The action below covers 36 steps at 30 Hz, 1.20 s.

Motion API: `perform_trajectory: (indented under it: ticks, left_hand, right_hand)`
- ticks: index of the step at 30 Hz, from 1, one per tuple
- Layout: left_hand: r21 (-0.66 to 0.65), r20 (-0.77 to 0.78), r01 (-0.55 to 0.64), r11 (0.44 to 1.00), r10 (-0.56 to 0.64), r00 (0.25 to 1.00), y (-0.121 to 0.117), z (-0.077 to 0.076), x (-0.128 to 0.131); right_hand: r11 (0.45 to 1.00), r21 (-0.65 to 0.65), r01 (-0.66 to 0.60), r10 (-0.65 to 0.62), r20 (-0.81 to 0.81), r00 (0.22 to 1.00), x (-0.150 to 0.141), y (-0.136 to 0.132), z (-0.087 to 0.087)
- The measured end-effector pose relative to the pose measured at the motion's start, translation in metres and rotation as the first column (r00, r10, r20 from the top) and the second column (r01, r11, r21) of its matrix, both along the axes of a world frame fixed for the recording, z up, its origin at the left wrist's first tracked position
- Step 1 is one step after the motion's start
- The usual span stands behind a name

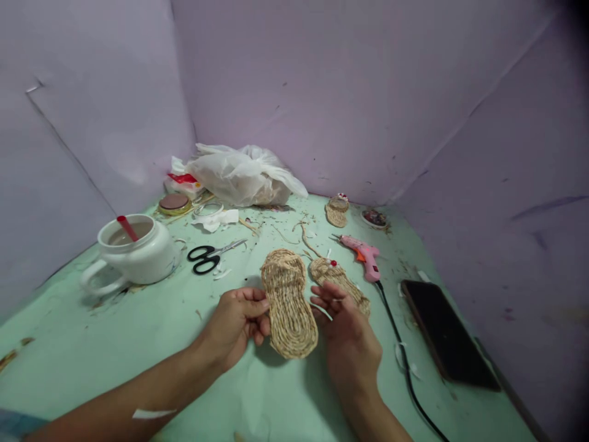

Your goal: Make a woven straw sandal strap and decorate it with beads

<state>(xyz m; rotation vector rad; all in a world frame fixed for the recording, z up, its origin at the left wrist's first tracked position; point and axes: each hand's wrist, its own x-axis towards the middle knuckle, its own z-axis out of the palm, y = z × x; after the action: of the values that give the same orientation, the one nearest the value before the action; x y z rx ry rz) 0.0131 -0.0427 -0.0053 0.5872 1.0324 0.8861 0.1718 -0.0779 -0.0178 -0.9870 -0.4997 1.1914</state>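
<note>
A woven straw slipper [289,307] is held up over the table at the centre, its coiled sole running lengthwise with a band across the upper part. My left hand [242,325] pinches its left edge between thumb and fingers. On the other side, my right hand [347,334] has its fingers apart, close to the slipper's right edge; whether a fingertip touches it I cannot tell. Behind that hand lies a second straw slipper [343,281] with a red bead on its band, partly hidden by the fingers. Loose straw cord [309,239] trails from near its top.
Black-handled scissors [214,255] lie left, beside a white mug [138,252] with a red stick. A pink glue gun [361,253] and a dark phone [446,334] are right. Behind are a plastic bag [248,175], a small slipper [337,212] and a dish of beads [375,218].
</note>
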Motion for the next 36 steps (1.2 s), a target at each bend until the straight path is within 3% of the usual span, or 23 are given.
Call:
perform_trajectory:
  ticks: [3,6,12,15,18,23,25,33,36]
  left_hand:
    - [-0.002,-0.04,-0.027,1.0,0.027,0.999,0.004,0.001,-0.004]
    - [-0.009,-0.068,-0.016,1.0,0.015,0.998,0.007,0.001,-0.006]
    - [-0.053,-0.13,0.09,0.995,-0.096,0.987,0.003,-0.003,-0.005]
    - [-0.064,-0.158,0.11,0.992,-0.119,0.98,0.003,-0.005,-0.004]
    - [-0.066,-0.174,0.118,0.991,-0.128,0.976,0.003,-0.005,-0.002]
    - [-0.065,-0.19,0.118,0.991,-0.128,0.973,0.003,-0.005,-0.001]
    - [-0.064,-0.194,0.121,0.991,-0.131,0.972,0.002,-0.004,-0.001]
    - [-0.06,-0.204,0.125,0.99,-0.135,0.97,0.001,-0.005,-0.001]
    - [-0.06,-0.203,0.121,0.991,-0.131,0.97,0.001,-0.005,-0.001]
  right_hand:
    - [0.982,0.105,0.155,-0.159,0.039,0.986,0.008,0.002,0.009]
    - [0.92,0.253,0.299,-0.337,0.122,0.933,0.019,0.004,0.017]
    - [0.891,0.282,0.355,-0.446,0.402,0.8,0.032,0.002,0.017]
    - [0.909,0.259,0.326,-0.416,0.6,0.683,0.025,0.002,0.016]
    - [0.943,0.278,0.184,-0.332,0.76,0.558,0.013,0.006,0.019]
    - [0.958,0.283,-0.039,-0.273,0.947,0.168,-0.005,0.022,0.02]
    - [0.954,0.294,-0.052,-0.29,0.954,0.08,-0.009,0.027,0.019]
    - [0.939,0.332,-0.092,-0.324,0.941,0.093,-0.016,0.033,0.02]
    - [0.944,0.316,-0.094,-0.303,0.943,0.137,-0.014,0.033,0.02]
